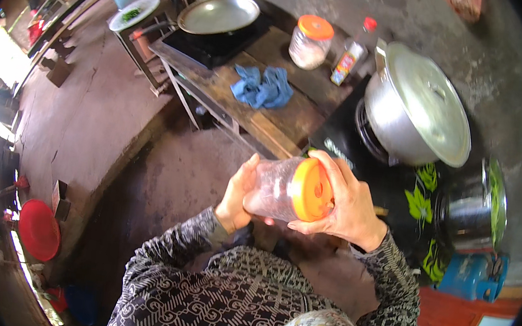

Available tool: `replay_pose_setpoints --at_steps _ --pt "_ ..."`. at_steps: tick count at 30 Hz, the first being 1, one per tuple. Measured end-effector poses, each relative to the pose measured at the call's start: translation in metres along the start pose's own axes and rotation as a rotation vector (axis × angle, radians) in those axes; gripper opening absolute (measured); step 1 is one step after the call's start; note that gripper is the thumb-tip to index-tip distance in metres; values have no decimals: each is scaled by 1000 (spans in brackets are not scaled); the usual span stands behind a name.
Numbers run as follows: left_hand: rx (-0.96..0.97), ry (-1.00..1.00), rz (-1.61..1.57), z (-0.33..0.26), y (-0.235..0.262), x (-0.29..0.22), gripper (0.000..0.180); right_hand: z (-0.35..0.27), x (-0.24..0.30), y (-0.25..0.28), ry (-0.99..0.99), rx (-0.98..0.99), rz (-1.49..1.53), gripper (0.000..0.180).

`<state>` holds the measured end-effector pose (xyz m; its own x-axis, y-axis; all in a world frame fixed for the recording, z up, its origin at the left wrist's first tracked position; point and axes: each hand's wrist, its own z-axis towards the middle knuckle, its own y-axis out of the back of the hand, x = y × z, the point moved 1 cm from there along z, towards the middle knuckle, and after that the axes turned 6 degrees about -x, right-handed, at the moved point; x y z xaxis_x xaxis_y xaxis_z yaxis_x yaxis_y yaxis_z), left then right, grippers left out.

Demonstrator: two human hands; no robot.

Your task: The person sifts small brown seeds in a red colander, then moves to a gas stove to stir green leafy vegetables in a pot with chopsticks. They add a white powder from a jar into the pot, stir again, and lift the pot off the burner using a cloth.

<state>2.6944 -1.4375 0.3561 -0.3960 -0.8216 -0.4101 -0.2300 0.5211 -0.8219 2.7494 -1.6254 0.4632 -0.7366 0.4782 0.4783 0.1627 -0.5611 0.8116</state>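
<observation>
In the head view, the jar is held up in front of the person's body, clear of the table, between both hands. The left hand cups it toward the base end, the fingers curved round its side and parted about as wide as the body. The right hand is spread over the orange lid, thumb at the lower rim and fingers along the upper rim, so it has hold of the lid.

The step in hand seems to be working the lid, which sits on the jar; whether it is being tightened or loosened I cannot tell. The next move calls for a steady left hold against the turn, with the right fingers even round the rim.

The jar lies on its side: its long axis runs roughly left to right, base toward the left hand, lid end toward the right, the lid's face turned partly up to the camera. How much is inside is too blurred to tell.
</observation>
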Motion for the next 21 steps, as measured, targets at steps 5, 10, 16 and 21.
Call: replay_pose_setpoints --at_steps 5,10,16,21 --pt "-180 -624 34 8 12 12 47 24 -27 -26 -222 2 352 79" --pt "-148 -850 140 24 17 8 61 39 -47 -39 -368 67 706 76" --pt "132 -490 672 27 28 -53 90 49 -60 -41 -474 13 921 79" --pt "-32 -622 559 81 43 -95 89 59 -54 -35 -416 -163 801 95"
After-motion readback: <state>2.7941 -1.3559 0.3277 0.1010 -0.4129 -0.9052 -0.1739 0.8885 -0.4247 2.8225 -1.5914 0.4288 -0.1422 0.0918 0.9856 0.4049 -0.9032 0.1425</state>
